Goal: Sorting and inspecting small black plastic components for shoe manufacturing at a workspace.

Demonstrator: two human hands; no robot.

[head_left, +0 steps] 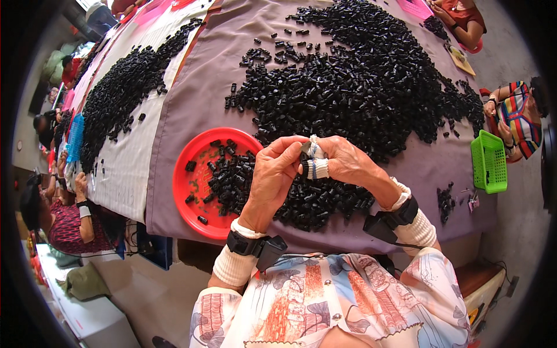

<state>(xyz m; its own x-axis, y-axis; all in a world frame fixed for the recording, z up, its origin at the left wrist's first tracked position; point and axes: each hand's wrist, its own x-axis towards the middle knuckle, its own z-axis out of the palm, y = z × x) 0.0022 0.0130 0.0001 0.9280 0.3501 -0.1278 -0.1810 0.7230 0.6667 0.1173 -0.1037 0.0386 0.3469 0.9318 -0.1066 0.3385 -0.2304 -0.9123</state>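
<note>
The left hand [272, 177] and right hand [351, 165] meet, fingertips bent inward, at white ribbed cloth [317, 168]; what each pinches cannot be told. Black cylindrical parts [342, 81] lie beyond, on the worktop [194, 104] and in the red tray [180, 180].

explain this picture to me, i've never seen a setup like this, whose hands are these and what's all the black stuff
There's no machine here: the left hand and right hand are a person's own. A fisheye camera on their head looks down, so edges bend. Black devices are strapped at both wrists.

The purple-grey tablecloth carries a big heap of small black cylindrical parts. More lie in the round red tray.

The left fingers pinch white knit material against the right hand's fingers; whether the right hand wears or holds it is hard to tell.

Other people are around the tables.
</note>
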